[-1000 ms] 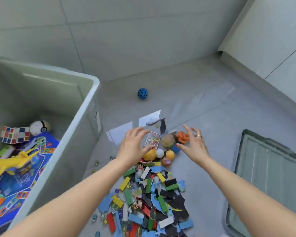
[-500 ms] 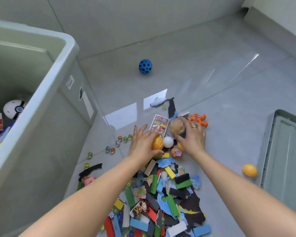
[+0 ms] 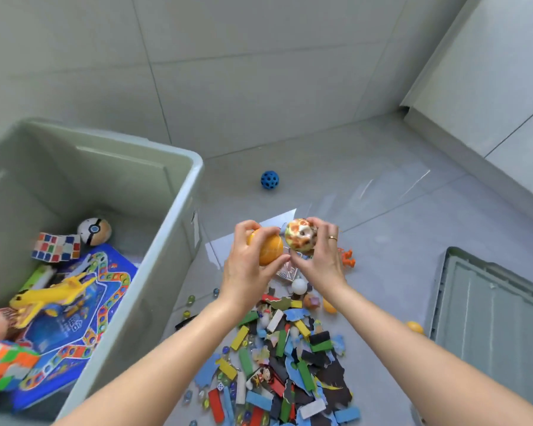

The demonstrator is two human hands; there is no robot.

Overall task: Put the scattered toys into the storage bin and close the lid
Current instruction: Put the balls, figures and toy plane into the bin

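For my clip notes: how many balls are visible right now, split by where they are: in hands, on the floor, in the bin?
In hands: 2, an orange ball in the left hand and a patterned ball in the right hand
On the floor: 5 that I can make out, including the blue holed ball
In the storage bin: 1, the white-and-tan ball
Total: 8

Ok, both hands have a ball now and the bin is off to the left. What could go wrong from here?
1. The left hand holds the orange ball and the right hand the patterned ball with fingertips only; either could slip and roll across the smooth floor, like the blue ball lying far off.
2. Dropped from height into the storage bin, they may bounce back out.
3. Loose marbles beside the bin could be knocked and scatter.
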